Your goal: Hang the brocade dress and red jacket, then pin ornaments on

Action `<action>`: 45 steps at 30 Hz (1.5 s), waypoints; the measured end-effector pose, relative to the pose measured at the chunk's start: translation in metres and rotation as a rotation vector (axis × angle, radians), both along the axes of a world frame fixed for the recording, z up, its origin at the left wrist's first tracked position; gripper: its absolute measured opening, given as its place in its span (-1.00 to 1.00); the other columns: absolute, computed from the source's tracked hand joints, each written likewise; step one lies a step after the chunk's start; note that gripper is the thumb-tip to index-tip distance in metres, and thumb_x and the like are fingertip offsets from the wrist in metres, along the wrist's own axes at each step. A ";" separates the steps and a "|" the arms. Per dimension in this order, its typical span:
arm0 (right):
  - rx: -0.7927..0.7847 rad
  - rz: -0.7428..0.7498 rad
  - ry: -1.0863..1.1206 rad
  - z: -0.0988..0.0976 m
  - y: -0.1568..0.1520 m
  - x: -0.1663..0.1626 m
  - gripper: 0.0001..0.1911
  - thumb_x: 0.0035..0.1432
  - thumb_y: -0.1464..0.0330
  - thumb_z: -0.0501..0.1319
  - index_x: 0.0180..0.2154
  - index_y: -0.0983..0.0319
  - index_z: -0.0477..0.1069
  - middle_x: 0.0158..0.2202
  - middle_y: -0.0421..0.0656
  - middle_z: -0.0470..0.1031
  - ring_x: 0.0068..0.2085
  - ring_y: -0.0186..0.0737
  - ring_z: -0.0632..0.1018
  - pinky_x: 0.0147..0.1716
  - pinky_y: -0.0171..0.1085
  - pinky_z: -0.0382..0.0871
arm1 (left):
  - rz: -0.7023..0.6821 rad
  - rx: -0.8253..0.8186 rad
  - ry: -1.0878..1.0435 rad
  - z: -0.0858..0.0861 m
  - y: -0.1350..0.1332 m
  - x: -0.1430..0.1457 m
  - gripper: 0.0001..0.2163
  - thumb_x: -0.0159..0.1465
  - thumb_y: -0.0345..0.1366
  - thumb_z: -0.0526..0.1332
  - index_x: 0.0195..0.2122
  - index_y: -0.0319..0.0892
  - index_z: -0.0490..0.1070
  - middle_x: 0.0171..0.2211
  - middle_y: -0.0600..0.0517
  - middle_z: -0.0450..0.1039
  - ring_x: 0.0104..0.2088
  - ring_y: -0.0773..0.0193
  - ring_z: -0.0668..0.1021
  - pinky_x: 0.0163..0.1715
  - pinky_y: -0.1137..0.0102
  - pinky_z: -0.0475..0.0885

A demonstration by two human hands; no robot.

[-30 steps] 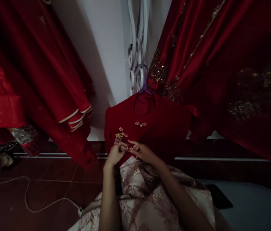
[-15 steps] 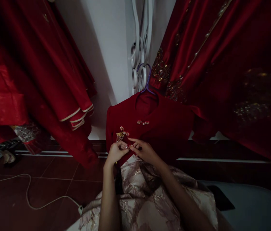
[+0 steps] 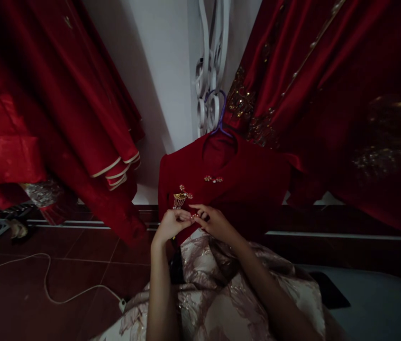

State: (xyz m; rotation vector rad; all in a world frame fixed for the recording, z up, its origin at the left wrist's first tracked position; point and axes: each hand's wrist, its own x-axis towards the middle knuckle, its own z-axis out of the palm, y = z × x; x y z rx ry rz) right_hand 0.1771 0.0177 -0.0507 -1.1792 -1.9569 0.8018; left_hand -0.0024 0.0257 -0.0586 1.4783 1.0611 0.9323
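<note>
Both left hand (image 3: 171, 226) and right hand (image 3: 216, 225) pinch one beaded fastener (image 3: 195, 216) at red garment's (image 3: 231, 194) seven o'clock.

Red top (image 3: 257, 166): no lettering I can read from where I stand.
Clasp (image 3: 214, 179): too small to show any legible mark.
Brooch (image 3: 179, 199): nothing readable on it either.
Hanger (image 3: 222, 118): no brand I can make out.
Gown (image 3: 328, 104): no words legible in this dimness.
Plug (image 3: 122, 304): any print too small to tell.
Shoes (image 3: 18, 230): too dark for reading labels.
</note>
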 end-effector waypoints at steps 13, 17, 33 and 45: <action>0.087 -0.035 -0.081 -0.006 0.000 -0.005 -0.61 0.11 0.43 0.10 0.00 0.14 0.35 -0.23 -0.13 0.46 -0.32 -0.34 0.46 -0.26 -0.33 0.33 | 0.016 0.097 0.162 -0.010 0.003 -0.003 -0.81 0.05 -0.31 0.22 -0.34 -0.27 0.53 -0.41 -0.05 0.54 -0.37 0.26 0.54 -0.32 0.40 0.42; -0.002 0.012 0.005 -0.002 -0.001 -0.001 -0.61 0.08 0.39 0.15 0.00 0.18 0.36 -0.23 -0.11 0.46 -0.33 -0.35 0.48 -0.33 -0.36 0.37 | 0.037 0.178 0.213 -0.009 0.004 -0.003 -0.85 0.00 -0.38 0.25 -0.36 -0.25 0.47 -0.40 -0.01 0.50 -0.39 0.34 0.50 -0.34 0.46 0.40; -0.127 0.089 0.178 0.054 -0.021 0.025 -0.69 0.13 0.21 0.12 -0.15 0.21 0.44 -0.28 -0.16 0.54 -0.29 -0.32 0.53 -0.35 -0.37 0.42 | 0.042 0.254 0.445 0.000 -0.003 -0.005 -0.86 0.01 -0.37 0.24 -0.38 -0.17 0.34 -0.40 0.08 0.44 -0.42 0.38 0.47 -0.38 0.50 0.33; -0.038 -0.098 -0.029 -0.015 0.009 0.009 -0.84 -0.03 0.34 0.23 -0.35 0.26 0.38 -0.39 -0.13 0.51 -0.38 -0.33 0.50 -0.37 -0.33 0.39 | 0.019 0.177 0.340 -0.006 0.001 0.003 -0.82 -0.03 -0.26 0.30 -0.41 -0.21 0.46 -0.40 0.01 0.50 -0.40 0.31 0.50 -0.33 0.44 0.38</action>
